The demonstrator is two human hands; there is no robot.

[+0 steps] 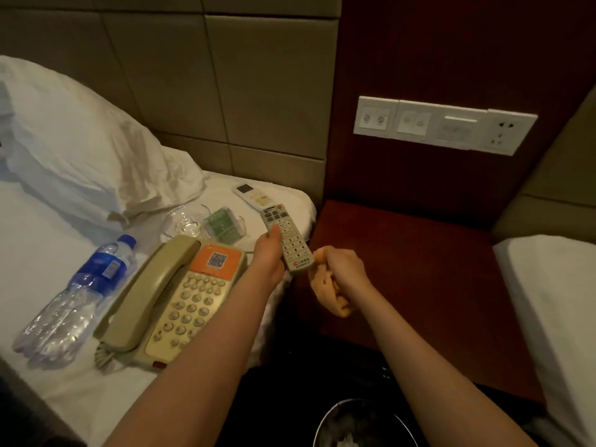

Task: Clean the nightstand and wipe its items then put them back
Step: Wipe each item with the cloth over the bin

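Left hand grip closed on grey remote; right hand grip bunches orange cloth.

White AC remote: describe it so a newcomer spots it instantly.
Start at the bed left of the nightstand. At its far corner lies the white AC remote, beyond the grey remote in the left hand. Unlike that one, it has a dark screen.
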